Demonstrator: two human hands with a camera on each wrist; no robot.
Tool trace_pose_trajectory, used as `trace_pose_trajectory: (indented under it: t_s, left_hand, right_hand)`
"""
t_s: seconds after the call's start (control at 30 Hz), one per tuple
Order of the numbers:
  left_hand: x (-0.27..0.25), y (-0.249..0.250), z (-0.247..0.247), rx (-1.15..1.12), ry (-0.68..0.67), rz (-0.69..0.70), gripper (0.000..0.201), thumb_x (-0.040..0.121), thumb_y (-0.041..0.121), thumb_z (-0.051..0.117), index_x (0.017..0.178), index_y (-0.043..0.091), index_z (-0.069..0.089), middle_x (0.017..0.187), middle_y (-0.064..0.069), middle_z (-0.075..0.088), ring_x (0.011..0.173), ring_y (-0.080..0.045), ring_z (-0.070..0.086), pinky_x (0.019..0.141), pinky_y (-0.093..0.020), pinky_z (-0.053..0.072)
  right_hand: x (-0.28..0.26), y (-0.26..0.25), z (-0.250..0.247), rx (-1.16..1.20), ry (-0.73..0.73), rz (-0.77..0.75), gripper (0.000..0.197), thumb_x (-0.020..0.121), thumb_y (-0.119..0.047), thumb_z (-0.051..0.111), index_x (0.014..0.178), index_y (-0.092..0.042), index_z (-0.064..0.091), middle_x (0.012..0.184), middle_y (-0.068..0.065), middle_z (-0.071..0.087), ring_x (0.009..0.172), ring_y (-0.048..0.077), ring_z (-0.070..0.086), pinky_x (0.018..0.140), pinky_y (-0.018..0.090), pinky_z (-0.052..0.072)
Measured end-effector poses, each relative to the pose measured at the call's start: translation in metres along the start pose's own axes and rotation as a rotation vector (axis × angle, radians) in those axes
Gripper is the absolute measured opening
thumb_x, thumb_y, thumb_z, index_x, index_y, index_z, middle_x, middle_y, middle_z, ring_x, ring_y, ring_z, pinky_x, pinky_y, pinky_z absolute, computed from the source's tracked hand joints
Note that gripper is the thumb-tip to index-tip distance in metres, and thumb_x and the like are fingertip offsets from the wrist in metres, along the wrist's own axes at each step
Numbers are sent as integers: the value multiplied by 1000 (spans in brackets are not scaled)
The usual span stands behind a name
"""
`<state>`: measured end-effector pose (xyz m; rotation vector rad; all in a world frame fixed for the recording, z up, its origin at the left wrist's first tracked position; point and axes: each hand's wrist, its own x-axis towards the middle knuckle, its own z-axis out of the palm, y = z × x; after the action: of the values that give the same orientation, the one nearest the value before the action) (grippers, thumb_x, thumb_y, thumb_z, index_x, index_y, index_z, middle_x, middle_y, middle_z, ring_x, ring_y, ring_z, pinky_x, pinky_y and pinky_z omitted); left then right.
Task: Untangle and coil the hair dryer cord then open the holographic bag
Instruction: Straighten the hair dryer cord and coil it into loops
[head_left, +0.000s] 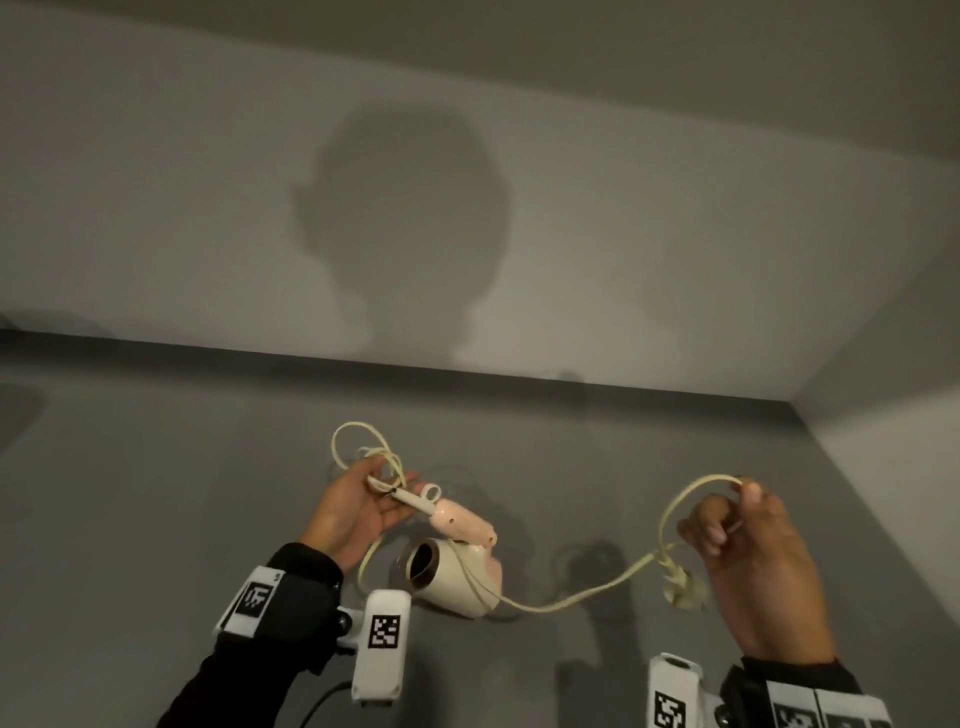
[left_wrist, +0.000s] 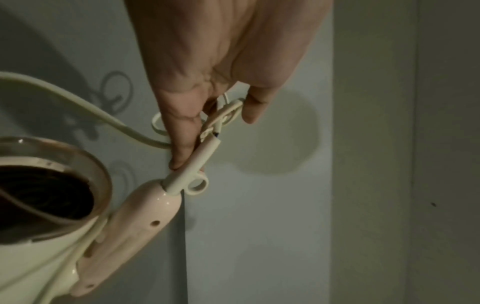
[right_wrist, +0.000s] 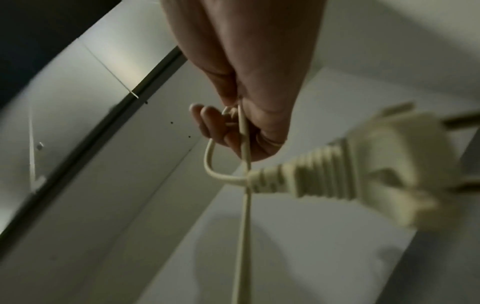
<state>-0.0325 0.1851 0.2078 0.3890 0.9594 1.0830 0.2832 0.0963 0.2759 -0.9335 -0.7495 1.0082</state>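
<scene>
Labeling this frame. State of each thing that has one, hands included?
hair dryer: hangs by its cord end, off the surface
cord: partly looped, slack between hands
plug: dangling, unplugged
left hand: holds cord loops at handle base
right hand: pinches cord near plug

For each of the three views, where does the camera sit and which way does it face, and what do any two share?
Head: looks forward and down at both hands, left hand and right hand, over a grey table.
Left wrist: looks along the left hand at the hair dryer and the cord.
Right wrist: looks along the right hand at the plug.
Shared: all three show the cord.
</scene>
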Motion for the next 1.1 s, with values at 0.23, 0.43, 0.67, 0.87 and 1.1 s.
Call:
trace_pose_trajectory:
  t_s: [0.23,0.43,0.67,0.87,1.1]
  left_hand:
    - [-14,-23,48,83,-250,-17,34,84,24,52,111,4,47,117,-17,54,93,-27,67,71,-33,59]
    - [-20,-27,60,234,-370,32,74,89,51,19,122,-8,48,108,-21,60,77,-16,70,64,-27,56]
    - [-22,-25,40,647,-467,197,38,67,17,78,98,21,55,98,6,71,94,-10,67,79,-26,53]
    - [-13,-25,43,770,-399,292,58,82,-9,56,121,30,38,94,-2,66,73,-7,68,70,-21,52]
    - [7,1,4,706,-168,351,30,89,-8,46,99,18,59,78,8,71,77,-9,66,59,-13,51]
  right_hand:
    - [-5,4,95,313,-338,161,17,87,-31,49,84,-14,47,65,2,59,63,14,57,65,29,52]
    - [24,-8,160,330,-519,152,29,91,-25,32,105,-7,49,105,7,67,110,23,58,89,41,49]
    - [103,-38,141,487,-342,13,14,79,-21,51,90,-14,56,106,-3,69,110,14,60,86,47,53]
    - [121,-45,91,465,-67,-70,31,81,10,46,81,-20,56,107,0,63,65,10,64,59,23,53]
    - [122,-28,-24,-755,173,-153,50,76,24,32,95,-18,50,97,-4,68,72,12,59,60,18,45]
